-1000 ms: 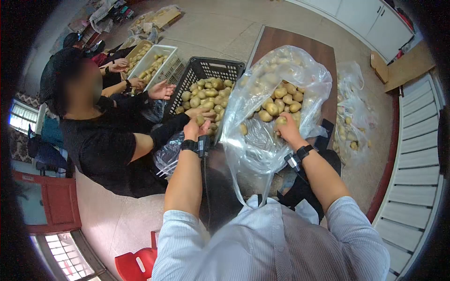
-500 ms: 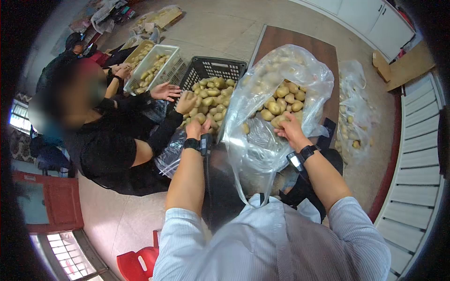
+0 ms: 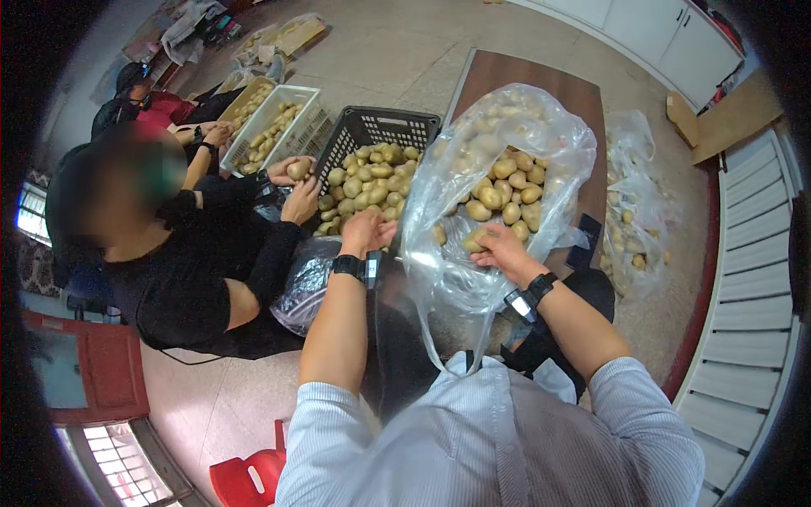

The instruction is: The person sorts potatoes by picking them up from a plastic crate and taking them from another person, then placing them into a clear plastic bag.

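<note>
My right hand [image 3: 502,251] is closed around a potato [image 3: 476,240] at the near side of the opening of a large clear plastic bag [image 3: 553,139]. Several more potatoes [image 3: 509,190] lie inside that bag. At the near end of a black plastic crate [image 3: 395,123], my left hand [image 3: 367,233] has its fingers apart, and I see nothing in it. Potatoes [image 3: 372,176] fill much of the crate. Beside it, a co-worker's hands [image 3: 297,190] hold a potato [image 3: 299,170].
A brown table [image 3: 541,72] bears the bag, and a dark phone-like object [image 3: 585,241] lies at its right. White crates [image 3: 296,127] of potatoes stand left, near another person. More bagged potatoes [image 3: 638,220] sit on the floor at right. A red stool [image 3: 245,477] stands behind left.
My right hand has drawn a potato toward me and left, away from the pile. My left hand has shifted slightly right, its fingers spreading. The co-worker's hands have come together around a potato.
</note>
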